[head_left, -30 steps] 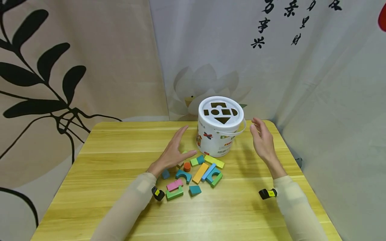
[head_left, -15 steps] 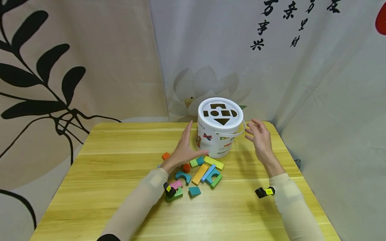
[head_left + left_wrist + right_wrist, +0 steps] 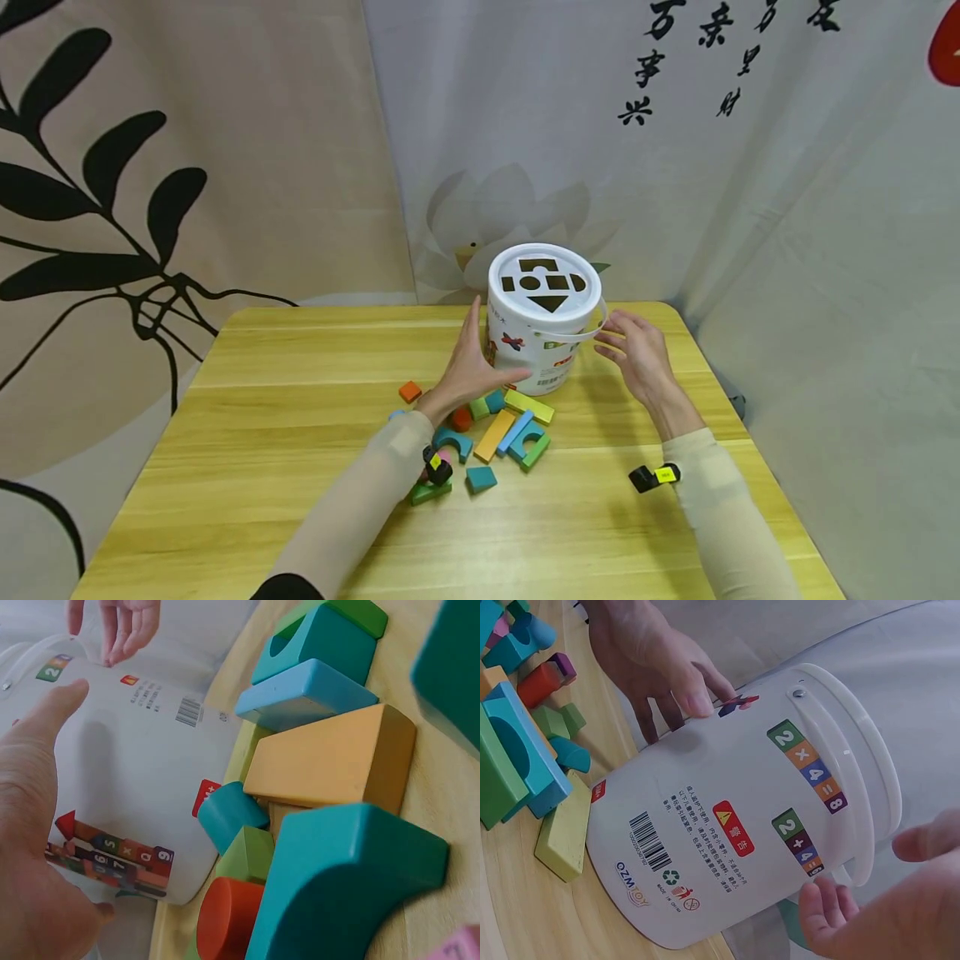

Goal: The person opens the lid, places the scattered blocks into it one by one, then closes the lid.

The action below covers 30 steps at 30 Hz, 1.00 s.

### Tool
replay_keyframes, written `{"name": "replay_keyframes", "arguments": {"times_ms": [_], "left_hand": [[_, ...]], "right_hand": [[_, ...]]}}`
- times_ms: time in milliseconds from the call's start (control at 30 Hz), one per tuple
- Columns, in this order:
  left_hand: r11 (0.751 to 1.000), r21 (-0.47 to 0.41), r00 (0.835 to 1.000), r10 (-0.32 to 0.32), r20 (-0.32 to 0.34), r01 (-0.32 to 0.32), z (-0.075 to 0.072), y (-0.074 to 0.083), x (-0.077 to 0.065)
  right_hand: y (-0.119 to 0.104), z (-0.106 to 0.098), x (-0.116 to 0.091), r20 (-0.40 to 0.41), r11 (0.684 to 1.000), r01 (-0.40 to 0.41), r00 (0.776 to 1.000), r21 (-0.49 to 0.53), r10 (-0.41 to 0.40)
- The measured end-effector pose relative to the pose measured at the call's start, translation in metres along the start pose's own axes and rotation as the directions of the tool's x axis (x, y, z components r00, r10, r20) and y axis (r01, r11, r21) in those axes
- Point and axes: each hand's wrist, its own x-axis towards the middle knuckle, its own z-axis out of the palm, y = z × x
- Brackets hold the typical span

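Note:
A white toy bucket (image 3: 549, 358) with a wire-style white handle (image 3: 570, 337) stands upright near the table's back edge. Its lid (image 3: 522, 300) has several shaped cut-outs. Against the bucket's left side lies my left hand (image 3: 468, 371), thumb stretched across the front and fingers extended around the side. At the opposite side, my right hand (image 3: 637, 358) is beside the handle, fingers slightly bent; in the right wrist view its fingertips (image 3: 825, 904) reach the wall near the handle, though contact is hard to tell. Neither hand holds a block.
Several coloured wooden blocks lie in front of the bucket, among them a yellow-orange block (image 3: 495, 436), a teal arch (image 3: 453, 443) and a teal block (image 3: 481, 478). An orange block (image 3: 410, 392) lies left of the left wrist. A printed curtain (image 3: 315, 150) hangs behind the table.
My left hand has moved right, from over the blocks to the bucket's side. My right hand has come left toward the handle. The bucket and blocks stay in place.

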Motion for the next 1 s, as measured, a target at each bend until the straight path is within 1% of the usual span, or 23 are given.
{"name": "replay_keyframes", "arguments": {"times_ms": [100,200,333,433,600,700,833,1000], "left_hand": [[1.000,-0.017,1.000,0.026,-0.007,-0.026,0.003,-0.001,0.004],[0.996,-0.045,0.997,0.080,-0.014,-0.081,0.006,-0.002,0.007],[0.991,-0.062,0.992,0.119,-0.031,-0.121,0.009,-0.003,0.010],[0.992,-0.048,0.993,0.113,-0.045,-0.115,0.011,-0.003,0.012],[0.996,-0.007,0.994,0.086,-0.066,-0.087,0.012,-0.005,0.012],[0.997,0.004,0.994,0.076,-0.074,-0.076,0.011,-0.007,0.012],[0.997,0.002,0.994,0.077,-0.080,-0.077,0.011,-0.007,0.012],[0.997,0.010,0.994,0.073,-0.079,-0.072,0.012,-0.007,0.012]], "right_hand": [[0.000,-0.001,0.001,0.013,1.000,-0.011,1.000,0.018,0.010],[0.000,-0.002,0.001,0.034,1.000,-0.019,0.999,0.020,0.019],[0.000,-0.002,0.001,0.049,0.999,-0.029,0.998,0.023,0.028],[-0.001,-0.002,0.002,0.047,0.998,-0.039,0.998,0.055,0.036],[-0.005,0.000,0.002,0.027,0.987,-0.065,0.998,0.148,0.061],[-0.011,0.003,0.001,0.048,0.973,-0.066,0.997,0.223,0.056],[-0.020,0.008,0.000,0.066,0.963,-0.032,0.998,0.266,0.015],[-0.031,0.015,0.000,0.023,0.965,0.059,0.998,0.256,-0.067]]}}
